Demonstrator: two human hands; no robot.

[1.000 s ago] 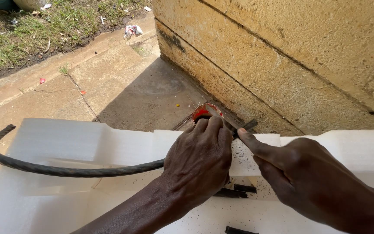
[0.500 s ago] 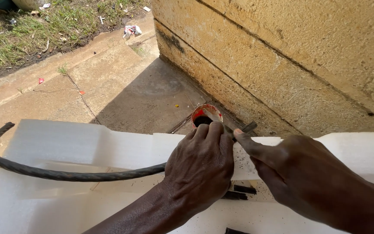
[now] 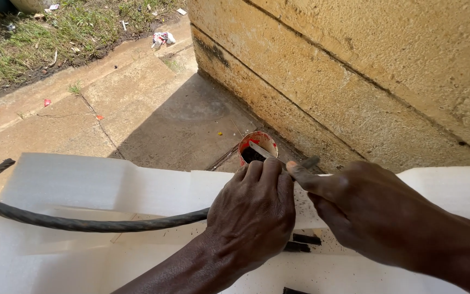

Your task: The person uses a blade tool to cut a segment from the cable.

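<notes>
My left hand (image 3: pixel 254 209) is closed over the end of a thick black twisted cable (image 3: pixel 72 222) that curves away to the left across a white foam sheet (image 3: pixel 82 179). Close against it on the right, my right hand (image 3: pixel 371 212) grips a thin pale blade (image 3: pixel 265 152) whose tip points up-left past my left fingers. The spot where blade and cable meet is hidden under my hands. Small black cut pieces (image 3: pixel 303 242) and dark specks lie on the foam just below my hands.
A small red-and-white cup (image 3: pixel 258 147) with dark contents stands on the concrete beyond the foam, by the foot of a yellow block wall (image 3: pixel 354 71). Concrete paving (image 3: pixel 137 109) and littered grass (image 3: pixel 39 32) lie to the upper left.
The view has shifted slightly, so hands and cup sit a little lower in frame. My hands stay together on the cable end, and the blade tip now shows clear above my fingers.
</notes>
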